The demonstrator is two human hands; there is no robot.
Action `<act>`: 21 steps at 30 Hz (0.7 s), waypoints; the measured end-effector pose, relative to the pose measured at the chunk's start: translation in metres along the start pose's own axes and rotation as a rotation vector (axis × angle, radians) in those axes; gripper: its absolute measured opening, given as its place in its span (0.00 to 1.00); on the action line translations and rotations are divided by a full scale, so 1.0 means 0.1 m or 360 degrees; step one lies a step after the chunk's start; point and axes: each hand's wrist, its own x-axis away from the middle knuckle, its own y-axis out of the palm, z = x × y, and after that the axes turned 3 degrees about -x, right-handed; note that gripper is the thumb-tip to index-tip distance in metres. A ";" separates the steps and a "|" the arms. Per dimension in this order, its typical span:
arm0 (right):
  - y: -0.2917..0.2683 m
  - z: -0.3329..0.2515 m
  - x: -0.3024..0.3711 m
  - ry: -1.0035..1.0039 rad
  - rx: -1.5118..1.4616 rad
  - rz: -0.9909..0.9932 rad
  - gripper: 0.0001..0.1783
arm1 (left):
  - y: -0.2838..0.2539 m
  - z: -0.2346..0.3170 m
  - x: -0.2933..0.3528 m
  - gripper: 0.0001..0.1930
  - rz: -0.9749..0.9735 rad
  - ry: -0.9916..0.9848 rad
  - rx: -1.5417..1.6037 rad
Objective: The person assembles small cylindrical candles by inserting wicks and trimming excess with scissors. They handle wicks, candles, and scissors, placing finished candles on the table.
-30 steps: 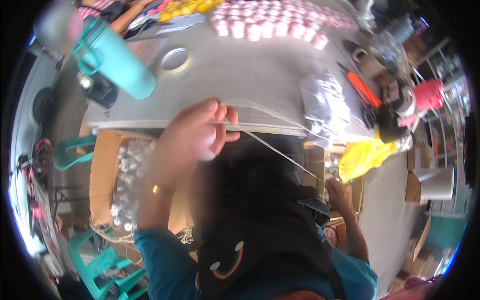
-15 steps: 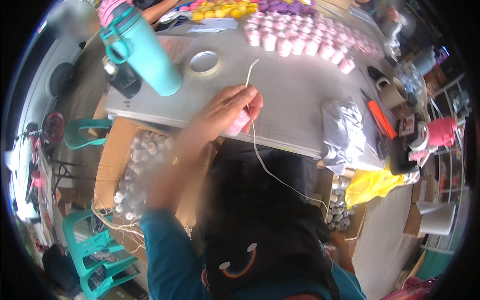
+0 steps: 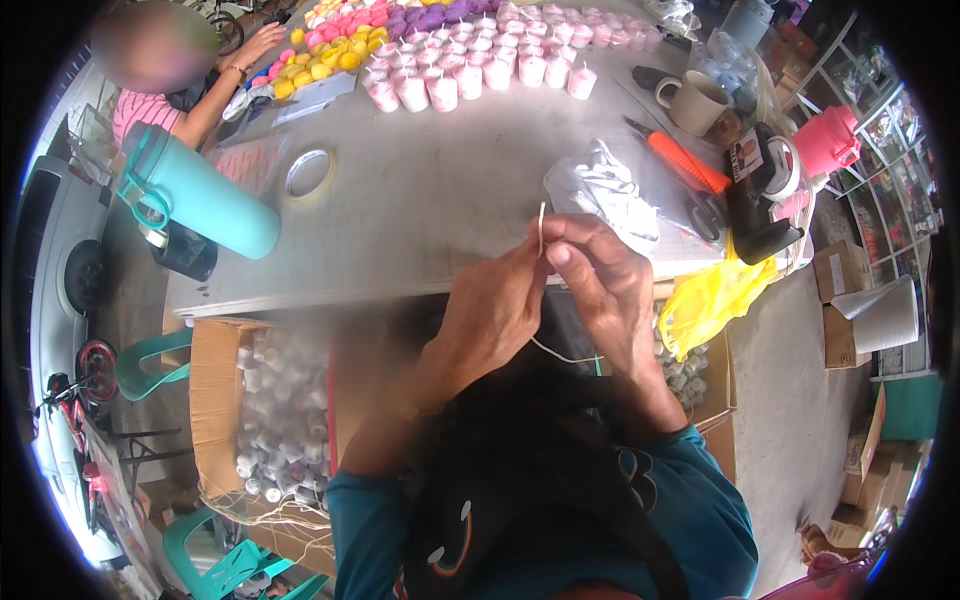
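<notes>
At the table's front edge my two hands meet with fingers pinched together. A thin white cord (image 3: 541, 232) stands up between the fingertips, and its tail hangs below toward my lap. My left hand (image 3: 495, 315), its back toward me, is closed on the cord. My right hand (image 3: 605, 285) pinches at the same spot with thumb and index finger. Whether the pink piece is still inside my left hand cannot be seen. Farther back stand rows of small pink cup-shaped pieces (image 3: 440, 92) with short white wicks.
A teal bottle (image 3: 215, 200) and a tape roll (image 3: 310, 174) are on the left of the table (image 3: 400, 220). At right lie a white plastic bag (image 3: 600, 190), an orange-handled cutter (image 3: 690, 162) and a mug (image 3: 697, 102). An open carton (image 3: 212, 400) holds white pieces. Another person sits far left.
My right hand has come up from below to join the left at the cord. The pink piece seen in my left hand is now out of sight. The view has shifted.
</notes>
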 end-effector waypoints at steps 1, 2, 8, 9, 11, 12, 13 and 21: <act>0.05 0.05 0.01 0.0003 -0.0075 0.0008 0.10 | 0.03 0.00 0.03 0.06 -0.0006 0.0024 -0.0021; 0.08 0.07 0.02 0.0014 -0.0157 0.0046 0.09 | 0.05 -0.01 0.04 0.06 -0.0010 0.0042 -0.0040; 0.04 -0.04 -0.01 0.0203 -0.0635 0.0091 0.08 | -0.13 -0.07 0.11 0.11 0.0065 -0.0070 0.0521; 0.00 -0.06 0.00 0.0295 -0.0561 0.0063 0.08 | -0.19 -0.10 0.15 0.13 -0.0075 -0.0435 0.0857; -0.02 -0.07 0.05 0.0200 -0.0097 0.0142 0.08 | -0.28 -0.20 0.20 0.20 -0.0003 -0.0711 0.1895; -0.02 -0.06 0.08 0.0151 -0.0071 0.0065 0.08 | -0.30 -0.25 0.22 0.20 -0.0009 -0.0693 0.2315; -0.01 -0.05 0.11 0.0084 -0.0032 0.0001 0.08 | -0.31 -0.31 0.22 0.20 -0.0002 -0.0672 0.2730; 0.10 -0.07 0.08 -0.0070 0.0357 -0.0311 0.05 | -0.23 -0.32 0.34 0.34 0.0065 -0.0459 0.2405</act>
